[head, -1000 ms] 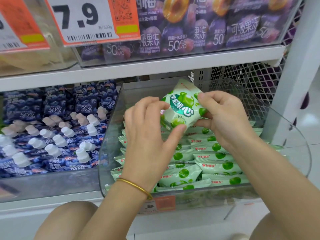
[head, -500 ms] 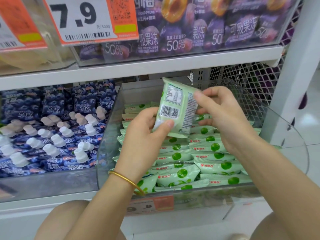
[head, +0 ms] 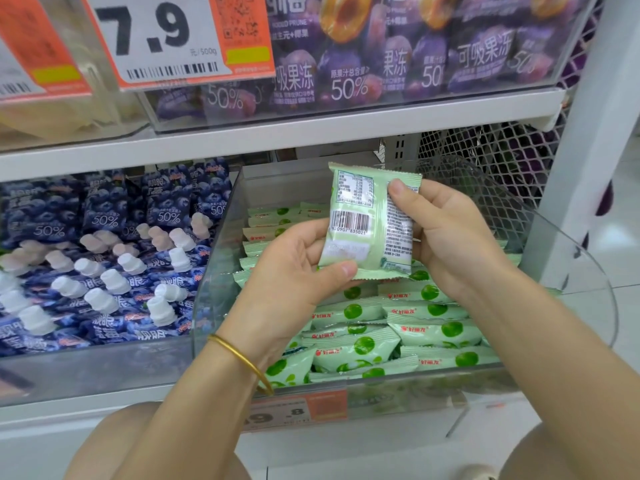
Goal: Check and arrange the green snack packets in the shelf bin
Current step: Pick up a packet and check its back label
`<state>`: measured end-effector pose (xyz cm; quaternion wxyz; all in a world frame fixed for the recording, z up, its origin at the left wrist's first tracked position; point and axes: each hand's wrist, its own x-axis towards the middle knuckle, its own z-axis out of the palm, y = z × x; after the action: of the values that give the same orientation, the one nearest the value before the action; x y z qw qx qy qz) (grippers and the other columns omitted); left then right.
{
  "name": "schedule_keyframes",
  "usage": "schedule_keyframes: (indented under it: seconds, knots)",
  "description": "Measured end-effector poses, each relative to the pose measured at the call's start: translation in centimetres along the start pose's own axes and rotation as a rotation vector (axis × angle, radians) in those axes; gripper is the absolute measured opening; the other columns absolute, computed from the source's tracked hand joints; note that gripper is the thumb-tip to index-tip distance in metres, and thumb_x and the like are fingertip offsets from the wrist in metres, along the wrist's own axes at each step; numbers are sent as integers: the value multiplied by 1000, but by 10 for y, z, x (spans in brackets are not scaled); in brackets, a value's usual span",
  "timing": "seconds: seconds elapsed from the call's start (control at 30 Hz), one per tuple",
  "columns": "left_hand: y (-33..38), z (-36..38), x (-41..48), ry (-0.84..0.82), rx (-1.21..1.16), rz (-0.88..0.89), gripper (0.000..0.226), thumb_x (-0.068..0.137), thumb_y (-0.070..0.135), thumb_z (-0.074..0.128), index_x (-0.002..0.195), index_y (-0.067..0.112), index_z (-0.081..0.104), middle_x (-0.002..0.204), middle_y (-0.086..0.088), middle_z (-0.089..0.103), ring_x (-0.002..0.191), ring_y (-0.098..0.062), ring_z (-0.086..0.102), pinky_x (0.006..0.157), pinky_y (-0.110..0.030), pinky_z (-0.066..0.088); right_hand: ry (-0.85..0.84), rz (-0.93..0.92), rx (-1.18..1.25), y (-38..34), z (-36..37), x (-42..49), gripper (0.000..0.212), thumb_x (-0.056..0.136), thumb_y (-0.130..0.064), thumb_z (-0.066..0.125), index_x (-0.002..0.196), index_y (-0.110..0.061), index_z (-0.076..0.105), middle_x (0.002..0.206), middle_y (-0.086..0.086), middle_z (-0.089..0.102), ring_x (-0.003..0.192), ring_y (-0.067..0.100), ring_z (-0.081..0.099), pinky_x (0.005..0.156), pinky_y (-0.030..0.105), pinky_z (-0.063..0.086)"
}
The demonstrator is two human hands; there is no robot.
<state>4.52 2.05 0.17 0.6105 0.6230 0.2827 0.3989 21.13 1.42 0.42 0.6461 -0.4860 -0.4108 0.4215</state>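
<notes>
a pale green snack packet (head: pixel 370 223) is held upright above the clear shelf bin (head: pixel 571 251), its barcode side facing the camera. the left hand (head: pixel 294 268) grips its lower left corner, fingers clamped behind, thumb on the bottom edge; the right hand (head: pixel 446 233) pinches the upper right edge. rows of matching green packets (head: pixel 426 332) lie in the bin below. a gold bangle (head: pixel 242 358) circles the left wrist. blue spouted pouches (head: pixel 104 258) lie just left of the bin.

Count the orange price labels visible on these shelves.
3. A cut-off label at the upper left, the 7.9 label beside it, and a lower label on the front of the clear bin. More may be hidden.
</notes>
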Motion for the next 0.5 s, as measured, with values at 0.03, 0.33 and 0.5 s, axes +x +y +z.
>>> schedule_keyframes:
  seconds: [0.03, 0.33, 0.5]
  knots:
    - [0, 0, 0, -6, 3, 6, 42, 83, -15, 53, 116, 11, 56, 101, -2, 73, 90, -14, 69, 72, -19, 54, 1, 5, 6, 0, 0, 0, 19, 89, -27, 60, 95, -10, 66, 84, 1, 70, 68, 12, 64, 60, 32, 56]
    - [0, 1, 2, -21, 14, 18, 44, 83, -15, 52, 119, 10, 55, 105, -4, 71, 93, -15, 69, 72, -19, 55, 9, 28, 12, 1, -1, 2, 28, 88, -28, 60, 103, -5, 65, 92, 6, 71, 77, 18, 64, 75, 42, 55]
    - [-2, 1, 2, 9, 24, 2, 40, 85, -12, 51, 117, 12, 56, 104, -2, 72, 94, -16, 69, 75, -22, 56, 24, 4, 27, 0, -1, 0, 27, 88, -26, 61, 103, -4, 65, 89, 6, 71, 72, 15, 65, 64, 34, 57]
